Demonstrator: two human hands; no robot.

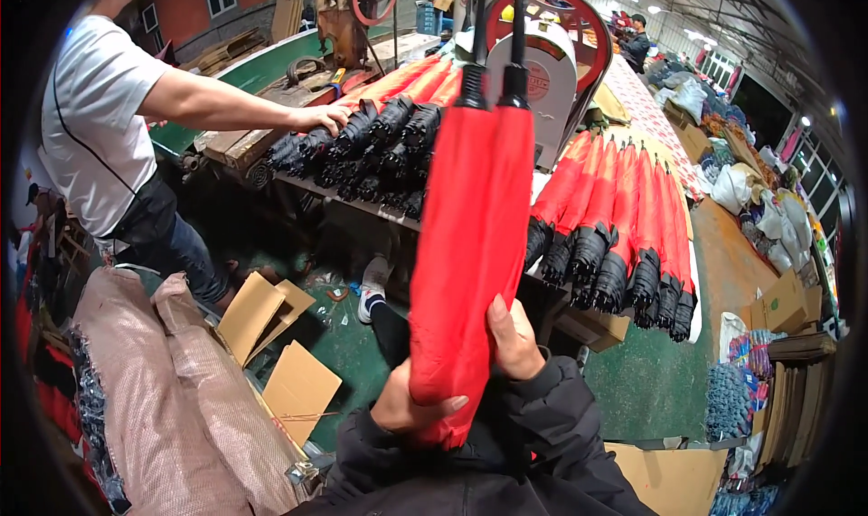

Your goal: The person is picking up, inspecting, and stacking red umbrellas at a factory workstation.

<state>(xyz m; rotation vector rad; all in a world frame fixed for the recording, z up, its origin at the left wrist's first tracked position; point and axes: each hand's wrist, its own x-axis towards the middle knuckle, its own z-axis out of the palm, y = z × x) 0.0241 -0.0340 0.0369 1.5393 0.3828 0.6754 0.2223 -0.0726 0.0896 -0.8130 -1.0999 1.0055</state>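
Two folded red umbrellas (470, 236) stand side by side in front of me, slightly tilted, their black handles at the top. My left hand (418, 400) is closed round their lower end, thumb across the red cloth. Higher up on the right side, my right hand (517, 338) grips them with the thumb on the front; its other fingers are partly hidden behind. Beyond them, a row of red umbrellas (624, 200) lies on a table with black ends toward me. A pile of similar umbrellas (380, 145) lies on the table to the left.
A co-worker's hand (324, 118) rests on the left pile. Behind my umbrellas stands a machine with a red-rimmed wheel (592, 37). Pinkish woven sacks (154, 389) and an open cardboard box (303, 389) sit at lower left. Cardboard (674, 480) lies at lower right.
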